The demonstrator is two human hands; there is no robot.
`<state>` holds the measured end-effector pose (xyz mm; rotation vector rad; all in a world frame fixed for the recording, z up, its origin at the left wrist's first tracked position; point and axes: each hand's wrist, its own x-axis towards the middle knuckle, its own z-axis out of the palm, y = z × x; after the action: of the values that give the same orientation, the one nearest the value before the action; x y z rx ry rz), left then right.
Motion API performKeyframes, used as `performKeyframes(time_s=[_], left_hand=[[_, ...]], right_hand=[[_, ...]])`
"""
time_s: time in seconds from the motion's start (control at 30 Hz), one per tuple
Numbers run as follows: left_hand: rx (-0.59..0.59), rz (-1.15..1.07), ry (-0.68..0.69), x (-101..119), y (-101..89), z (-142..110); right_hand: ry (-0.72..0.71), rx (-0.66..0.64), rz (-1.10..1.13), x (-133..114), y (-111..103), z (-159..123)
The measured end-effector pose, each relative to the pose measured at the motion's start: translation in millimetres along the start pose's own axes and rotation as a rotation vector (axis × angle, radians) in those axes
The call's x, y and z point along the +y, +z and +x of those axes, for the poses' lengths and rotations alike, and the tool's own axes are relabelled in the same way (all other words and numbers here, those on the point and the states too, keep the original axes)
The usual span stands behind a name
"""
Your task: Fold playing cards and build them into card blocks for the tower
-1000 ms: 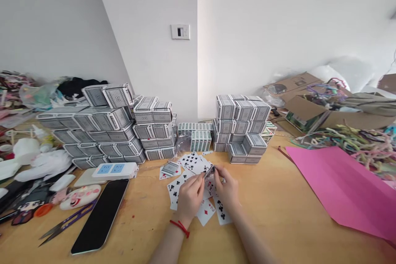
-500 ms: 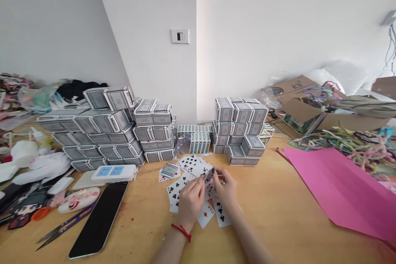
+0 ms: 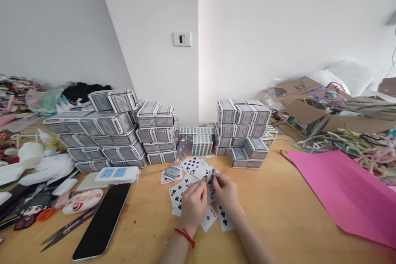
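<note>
My left hand and my right hand meet over a spread of loose playing cards on the wooden table. Together the fingers pinch a small stack of cards, held nearly upright between the two hands. A red string is tied round my left wrist. More cards lie face up under and beyond the hands, mostly clubs plus a red diamond card.
Stacks of grey card boxes stand behind at left and centre right. A black phone, purple scissors and a power strip lie at left. Pink paper covers the right; cardboard boxes and coloured pipe cleaners lie beyond.
The hands have stayed together over the cards, and the held stack has tipped more upright. The view has shifted slightly.
</note>
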<state>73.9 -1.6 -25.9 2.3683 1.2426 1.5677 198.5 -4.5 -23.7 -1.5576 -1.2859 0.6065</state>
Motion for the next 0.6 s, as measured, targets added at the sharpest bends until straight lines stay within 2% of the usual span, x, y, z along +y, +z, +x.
performKeyframes(time_s=[0.07, 0.13, 0.33, 0.43, 0.53, 0.6], left_hand=[[-0.007, 0.0, 0.026, -0.2, 0.3, -0.3], [0.006, 0.011, 0.007, -0.8, 0.1, -0.4], [0.034, -0.038, -0.145, 1.1, -1.3, 0.6], [0.043, -0.054, -0.23, 2.7, -2.5, 1.4], [0.02, -0.067, -0.275, 3.4, -3.0, 1.4], [0.005, -0.078, -0.3, 4.5, -2.8, 1.5]], right_hand=[[-0.008, 0.047, -0.103, -2.0, 2.6, -2.9], [-0.012, 0.063, -0.115, -2.7, 3.9, -4.2], [0.001, -0.084, 0.188, 1.7, 0.7, 2.0], [-0.015, -0.11, 0.223, 3.0, 0.7, 2.6], [-0.043, -0.089, 0.129, 3.1, 2.3, 0.3], [-0.077, -0.054, -0.02, 4.0, 3.6, -1.5]])
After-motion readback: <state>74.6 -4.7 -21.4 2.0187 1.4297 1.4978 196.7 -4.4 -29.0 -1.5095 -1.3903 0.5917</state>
